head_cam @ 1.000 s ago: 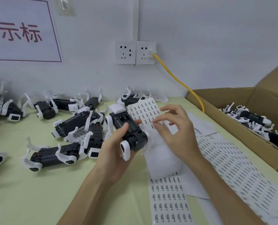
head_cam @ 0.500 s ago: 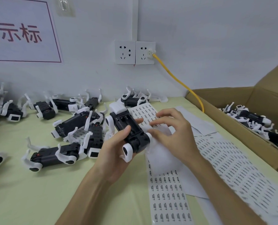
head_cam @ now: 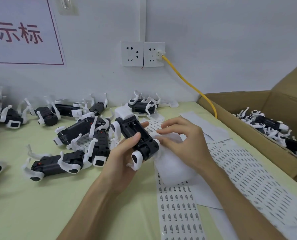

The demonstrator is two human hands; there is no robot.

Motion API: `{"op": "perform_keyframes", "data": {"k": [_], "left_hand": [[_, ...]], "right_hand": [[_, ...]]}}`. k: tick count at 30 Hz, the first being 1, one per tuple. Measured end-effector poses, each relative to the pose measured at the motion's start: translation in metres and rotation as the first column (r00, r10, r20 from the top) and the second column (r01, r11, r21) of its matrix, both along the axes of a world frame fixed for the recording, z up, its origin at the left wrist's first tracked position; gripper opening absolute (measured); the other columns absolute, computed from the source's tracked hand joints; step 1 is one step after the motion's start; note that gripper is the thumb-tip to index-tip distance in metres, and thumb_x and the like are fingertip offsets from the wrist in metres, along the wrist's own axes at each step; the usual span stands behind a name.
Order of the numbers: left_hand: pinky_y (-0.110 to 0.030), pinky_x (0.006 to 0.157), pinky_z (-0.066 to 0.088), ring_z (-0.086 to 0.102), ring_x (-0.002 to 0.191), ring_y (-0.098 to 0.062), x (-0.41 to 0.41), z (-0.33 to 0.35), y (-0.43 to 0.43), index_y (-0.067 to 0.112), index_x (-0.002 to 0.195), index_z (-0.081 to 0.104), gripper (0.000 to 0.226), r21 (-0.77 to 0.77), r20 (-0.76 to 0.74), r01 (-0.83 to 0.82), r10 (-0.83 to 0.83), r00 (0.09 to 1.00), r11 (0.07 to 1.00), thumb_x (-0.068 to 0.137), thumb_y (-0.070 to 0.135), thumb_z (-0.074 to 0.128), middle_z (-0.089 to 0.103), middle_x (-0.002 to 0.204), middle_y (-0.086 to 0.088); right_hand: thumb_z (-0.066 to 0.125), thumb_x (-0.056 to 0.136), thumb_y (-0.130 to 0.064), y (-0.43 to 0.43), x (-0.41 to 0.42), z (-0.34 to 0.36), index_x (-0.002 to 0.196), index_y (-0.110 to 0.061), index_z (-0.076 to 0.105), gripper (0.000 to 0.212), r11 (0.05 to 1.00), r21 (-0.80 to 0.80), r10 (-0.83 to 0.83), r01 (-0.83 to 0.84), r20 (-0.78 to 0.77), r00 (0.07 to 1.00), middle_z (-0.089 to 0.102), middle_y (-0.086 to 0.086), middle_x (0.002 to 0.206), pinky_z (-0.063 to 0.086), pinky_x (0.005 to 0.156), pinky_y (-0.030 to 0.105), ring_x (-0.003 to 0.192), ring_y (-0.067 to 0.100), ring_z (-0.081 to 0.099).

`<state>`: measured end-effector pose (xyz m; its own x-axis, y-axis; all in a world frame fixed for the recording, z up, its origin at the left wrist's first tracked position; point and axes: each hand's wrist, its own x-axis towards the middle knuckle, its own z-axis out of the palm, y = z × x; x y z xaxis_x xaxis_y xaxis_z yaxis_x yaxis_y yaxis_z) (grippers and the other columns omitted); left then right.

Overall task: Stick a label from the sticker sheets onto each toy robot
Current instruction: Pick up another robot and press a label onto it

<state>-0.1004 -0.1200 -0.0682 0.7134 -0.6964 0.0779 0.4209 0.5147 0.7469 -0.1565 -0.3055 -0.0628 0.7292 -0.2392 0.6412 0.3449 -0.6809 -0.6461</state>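
Observation:
My left hand (head_cam: 122, 156) grips a black and white toy robot (head_cam: 135, 134) belly up, thumb across its open battery bay. Just right of it, my right hand (head_cam: 184, 141) pinches the curled-up end of a white sticker sheet (head_cam: 177, 201) covered in small black labels, fingertips beside the robot's rear. The sheet runs from my right hand toward the near edge. A second, wider sticker sheet (head_cam: 253, 177) lies to the right.
Several more toy robots (head_cam: 82, 130) lie scattered over the green table (head_cam: 23, 205) at the left and back. An open cardboard box (head_cam: 248, 135) on the right holds several robots. A yellow cable (head_cam: 192, 87) runs from the wall socket (head_cam: 153, 54) down behind the box.
My right hand has drawn in lower and closer to the robot, curling the sheet's end over. My left hand has tilted the robot slightly toward the right.

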Motion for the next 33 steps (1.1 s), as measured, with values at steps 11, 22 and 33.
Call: {"op": "perform_keyframes", "data": {"k": [11, 22, 33], "left_hand": [[-0.030, 0.077, 0.059, 0.073, 0.099, -0.020, -0.001, -0.003, -0.003, 0.017, 0.117, 0.078, 0.049, 0.190, 0.170, -0.030, -0.003, 0.985, 0.981, 0.073, 0.039, 0.077, 0.076, 0.116, -0.007], [-0.030, 0.083, 0.059, 0.072, 0.108, -0.022, 0.000, -0.002, 0.000, 0.018, 0.120, 0.077, 0.050, 0.172, 0.118, 0.001, -0.021, 0.993, 0.985, 0.075, 0.039, 0.075, 0.074, 0.119, -0.010], [-0.032, 0.084, 0.059, 0.073, 0.106, -0.024, 0.001, -0.003, 0.001, 0.026, 0.121, 0.074, 0.051, 0.276, 0.282, -0.060, -0.021, 0.959, 0.959, 0.073, 0.042, 0.076, 0.076, 0.112, -0.009]], "right_hand": [[0.081, 0.083, -0.018, -0.003, 0.004, -0.007, 0.077, -0.016, 0.079, 0.006, 0.995, -0.010, -0.094, 0.094, 0.032, 0.995, 0.071, -0.012, 0.090, 0.054, 0.082, 0.034, 0.089, 0.011, 0.069], [0.086, 0.080, -0.014, -0.009, -0.004, 0.003, 0.088, -0.016, 0.081, 0.010, 0.998, -0.046, 0.044, -0.051, -0.138, 0.989, 0.074, -0.009, 0.100, 0.044, 0.094, 0.018, 0.104, 0.009, 0.066], [0.088, 0.079, -0.019, -0.013, -0.003, 0.001, 0.081, -0.017, 0.081, 0.007, 0.993, -0.084, 0.076, -0.088, -0.142, 0.987, 0.074, -0.010, 0.082, 0.053, 0.076, 0.040, 0.083, 0.014, 0.071]]}}
